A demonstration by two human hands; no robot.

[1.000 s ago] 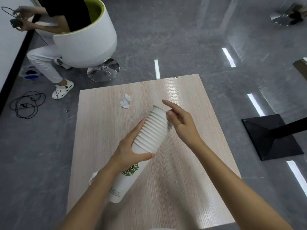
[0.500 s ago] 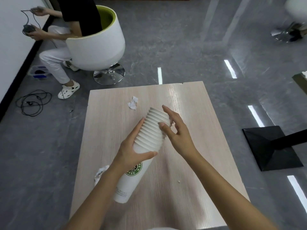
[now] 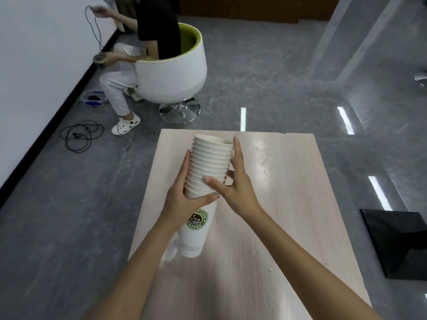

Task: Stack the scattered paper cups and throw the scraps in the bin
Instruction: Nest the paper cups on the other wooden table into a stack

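Above the pale wooden table (image 3: 288, 204), in the head view, the stack of paper cups (image 3: 211, 165) is held up in 2 hands, tilted with its open mouth toward the far edge and its base toward the person. The left hand (image 3: 182, 199) grips the stack low on its ribbed rims, fingers along the left side and thumb wrapped across the front, just above the green round logo on the outermost cup. The right hand (image 3: 235, 188) clasps the right side, its index finger stretched up to the top rim and its thumb pressed on the front.

A crumpled paper scrap (image 3: 169, 252) lies on the table beside the stack's base, partly hidden by the left forearm. A tiny crumb (image 3: 269, 270) sits nearer the person. On the grey floor beyond, a person sits in a white tub chair (image 3: 173, 75).
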